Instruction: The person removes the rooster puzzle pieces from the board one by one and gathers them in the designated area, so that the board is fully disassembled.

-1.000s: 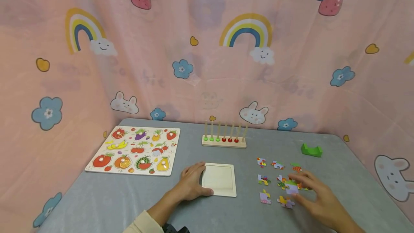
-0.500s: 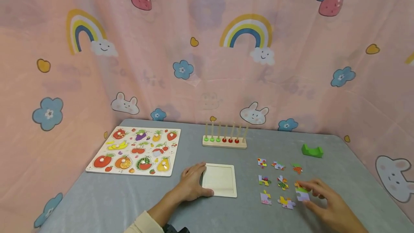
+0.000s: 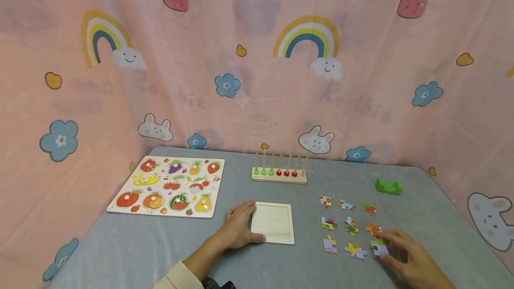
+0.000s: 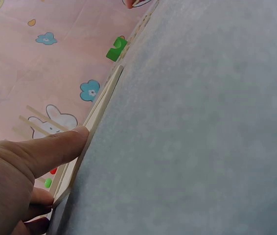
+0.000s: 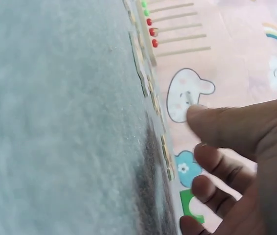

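My left hand holds the left side of a square wooden puzzle tray, its thumb at the near edge and its fingers at the far left corner. In the left wrist view the thumb lies against the rim of the tray. My right hand is beside a purple and green jigsaw piece that lies on the table. In the right wrist view the thumb and fingers of the right hand stand apart with nothing visible between them. An orange jigsaw piece lies just above the fingertips.
Several other jigsaw pieces lie in rows right of the tray. A fruit peg board is at the left. At the back stand a wooden bead rack and, farther right, a green notched block. A patterned curtain hangs behind.
My right hand has carried the purple and green piece right and down to the end of the bottom row, and its fingers have come away from it. The left hand has stayed put.
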The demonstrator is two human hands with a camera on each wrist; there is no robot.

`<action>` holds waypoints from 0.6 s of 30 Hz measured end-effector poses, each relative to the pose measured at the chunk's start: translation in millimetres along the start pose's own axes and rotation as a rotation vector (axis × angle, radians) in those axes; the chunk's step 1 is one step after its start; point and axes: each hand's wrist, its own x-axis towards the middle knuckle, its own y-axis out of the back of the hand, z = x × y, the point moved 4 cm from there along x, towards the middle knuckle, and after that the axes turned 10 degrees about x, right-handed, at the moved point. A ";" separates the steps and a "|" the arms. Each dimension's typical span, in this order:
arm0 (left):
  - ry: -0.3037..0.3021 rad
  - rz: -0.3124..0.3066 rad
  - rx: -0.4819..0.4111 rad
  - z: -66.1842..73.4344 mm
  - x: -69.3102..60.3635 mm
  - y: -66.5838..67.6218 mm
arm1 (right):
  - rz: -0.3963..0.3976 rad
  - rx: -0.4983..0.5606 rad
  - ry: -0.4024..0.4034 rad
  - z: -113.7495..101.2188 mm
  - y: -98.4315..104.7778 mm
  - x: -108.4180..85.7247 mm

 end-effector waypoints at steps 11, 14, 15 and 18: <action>0.000 -0.012 -0.003 0.9 0.7 -0.2 | -0.048 -0.053 -0.024 15.5 -3.4 -5.8; -0.003 -0.006 -0.005 0.3 -0.4 -0.1 | -0.112 -0.065 -0.076 18.7 -4.4 -4.1; -0.003 -0.006 -0.004 -0.1 -0.7 -0.3 | -0.133 -0.066 -0.105 19.9 -4.3 -3.5; -0.001 -0.007 -0.003 -1.1 -1.9 -1.5 | -0.183 -0.071 -0.178 20.7 -3.9 -2.8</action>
